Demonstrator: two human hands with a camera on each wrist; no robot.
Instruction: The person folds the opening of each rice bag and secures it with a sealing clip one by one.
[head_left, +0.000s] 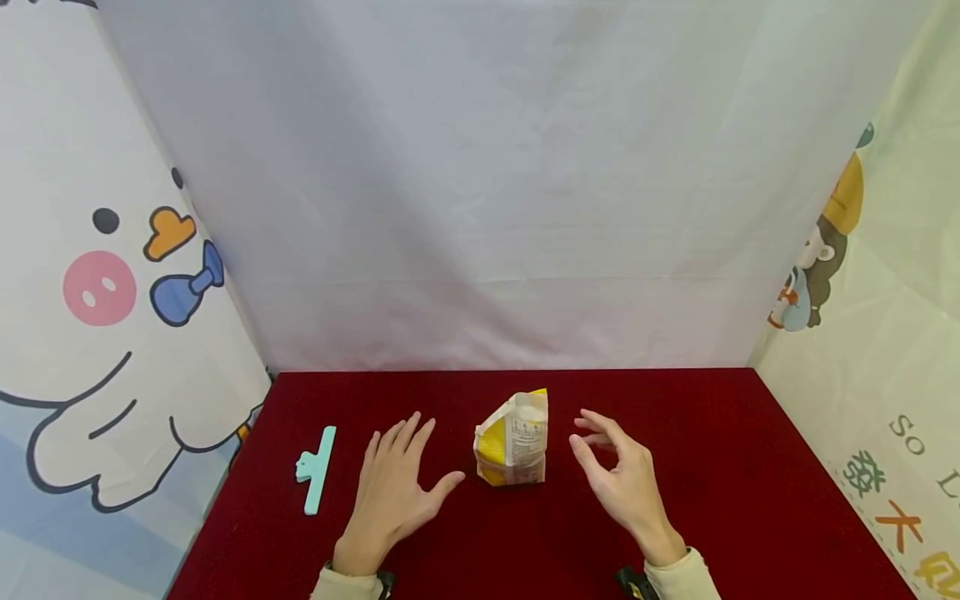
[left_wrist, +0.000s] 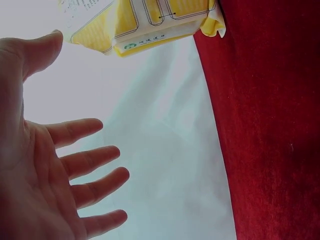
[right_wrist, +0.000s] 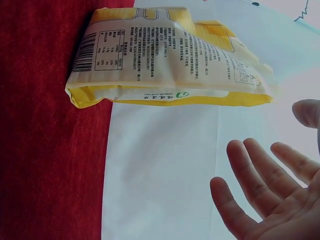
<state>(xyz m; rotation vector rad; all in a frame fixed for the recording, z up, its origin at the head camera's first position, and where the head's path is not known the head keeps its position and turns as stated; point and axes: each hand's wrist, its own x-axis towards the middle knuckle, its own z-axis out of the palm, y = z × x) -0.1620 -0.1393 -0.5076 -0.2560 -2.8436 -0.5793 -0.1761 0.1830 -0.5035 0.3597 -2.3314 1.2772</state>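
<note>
A yellow and white printed food bag [head_left: 513, 442] stands upright on the dark red tabletop, its top folded to a slanted peak. To its left, my left hand [head_left: 397, 492] hovers with fingers spread and thumb toward the bag, not touching it. On the other side my right hand [head_left: 618, 479] is held apart from the bag, fingers loosely bent and empty. The right wrist view shows the bag's [right_wrist: 160, 60] back with small print and a barcode. In the left wrist view only the lower part of the bag [left_wrist: 145, 22] appears. A mint-green clip [head_left: 319, 471] lies left of my left hand.
The dark red tabletop [head_left: 720, 467] ends at a white cloth backdrop [head_left: 480, 208]. Printed curtains with cartoon figures hang at the left [head_left: 97, 375] and right [head_left: 862, 333] sides.
</note>
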